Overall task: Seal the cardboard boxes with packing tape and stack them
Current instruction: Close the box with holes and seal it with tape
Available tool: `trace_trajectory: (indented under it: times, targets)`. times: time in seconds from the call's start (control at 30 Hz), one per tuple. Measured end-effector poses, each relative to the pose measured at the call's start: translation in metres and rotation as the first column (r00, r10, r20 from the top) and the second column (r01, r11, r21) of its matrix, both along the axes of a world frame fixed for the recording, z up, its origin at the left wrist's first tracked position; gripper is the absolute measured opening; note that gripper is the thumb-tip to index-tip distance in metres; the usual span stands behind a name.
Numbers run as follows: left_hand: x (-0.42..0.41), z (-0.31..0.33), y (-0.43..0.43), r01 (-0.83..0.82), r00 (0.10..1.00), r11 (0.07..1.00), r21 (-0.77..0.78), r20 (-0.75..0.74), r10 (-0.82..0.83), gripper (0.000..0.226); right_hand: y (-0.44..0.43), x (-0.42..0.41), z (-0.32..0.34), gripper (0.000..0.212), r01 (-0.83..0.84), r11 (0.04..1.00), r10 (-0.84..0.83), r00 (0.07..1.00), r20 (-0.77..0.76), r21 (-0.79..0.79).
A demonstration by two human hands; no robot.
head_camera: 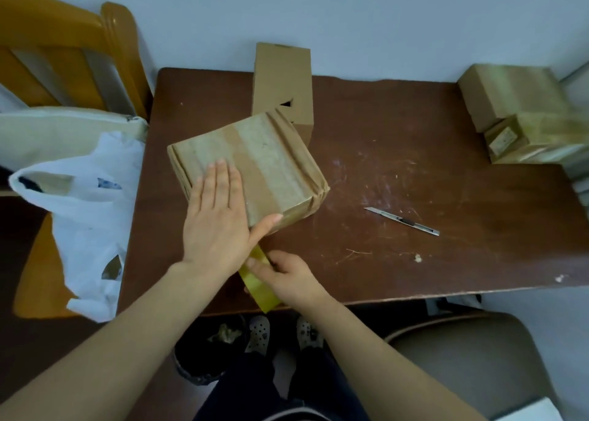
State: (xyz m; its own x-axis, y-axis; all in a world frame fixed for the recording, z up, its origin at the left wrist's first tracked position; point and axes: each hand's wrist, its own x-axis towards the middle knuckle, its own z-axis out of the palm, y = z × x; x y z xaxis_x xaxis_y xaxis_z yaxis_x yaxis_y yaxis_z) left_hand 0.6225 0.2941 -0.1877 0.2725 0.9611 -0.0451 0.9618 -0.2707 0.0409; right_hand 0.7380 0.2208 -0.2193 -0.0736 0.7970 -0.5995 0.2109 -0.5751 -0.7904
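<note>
I can read no words or numbers anywhere. The pale label (503,140) on the small box (507,123) at the far right is too blurred, and the blue print (108,183) on the white plastic bag (86,210) at the left is no clearer.

The scratched desk (414,133) carries a taped box (271,159), an upright box (283,76) behind it, stacked boxes (522,114) and a knife (403,221).

Left hand (220,219) lies flat, fingers (223,178) straight; right hand's (287,280) curled fingers pinch the tape (264,299).
</note>
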Motion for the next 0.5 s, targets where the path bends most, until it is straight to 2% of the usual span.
trace_trajectory:
  times: [0.1,0.17,0.2,0.23,0.27,0.3,0.37,0.43,0.5]
  targets:
    - [-0.004,0.0,0.003,0.026,1.0,0.999,-0.026,0.004,-0.026,0.109,0.004,0.019,0.0,0.022,-0.082,0.996,0.083,0.996,-0.027,0.019]
    - [-0.008,0.001,0.002,0.005,0.999,1.0,-0.004,0.039,-0.005,0.11,0.005,0.049,-0.002,0.008,0.129,0.989,-0.127,0.991,-0.031,0.079]
    - [-0.01,-0.001,-0.003,-0.032,0.997,0.999,0.009,0.067,0.031,0.109,0.005,0.07,-0.004,0.012,0.266,0.953,-0.275,0.96,0.049,0.146]
    - [-0.011,-0.003,-0.009,-0.086,0.99,0.996,0.018,0.111,0.083,0.107,0.006,0.093,-0.007,0.018,0.332,0.911,-0.381,0.904,0.192,0.245]
    - [-0.011,-0.005,-0.016,-0.135,0.978,0.991,0.013,0.162,0.131,0.104,0.007,0.118,-0.012,0.021,0.311,0.893,-0.427,0.816,0.391,0.326]
    - [-0.01,-0.007,-0.021,-0.163,0.964,0.987,-0.002,0.212,0.16,0.101,0.008,0.144,-0.018,0.025,0.241,0.904,-0.414,0.704,0.577,0.354]
    - [-0.006,-0.011,-0.025,-0.169,0.934,0.985,-0.031,0.314,0.17,0.099,0.01,0.19,-0.033,0.039,0.127,0.963,-0.267,0.532,0.803,0.236]
    - [-0.003,-0.01,-0.024,-0.212,0.879,0.975,-0.065,0.424,0.219,0.104,0.008,0.217,-0.041,0.048,0.069,0.995,-0.093,0.483,0.871,0.068]
    - [0.0,-0.01,-0.028,-0.333,0.79,0.937,-0.11,0.509,0.341,0.116,0.004,0.231,-0.047,0.047,-0.016,1.0,0.001,0.462,0.887,0.007]
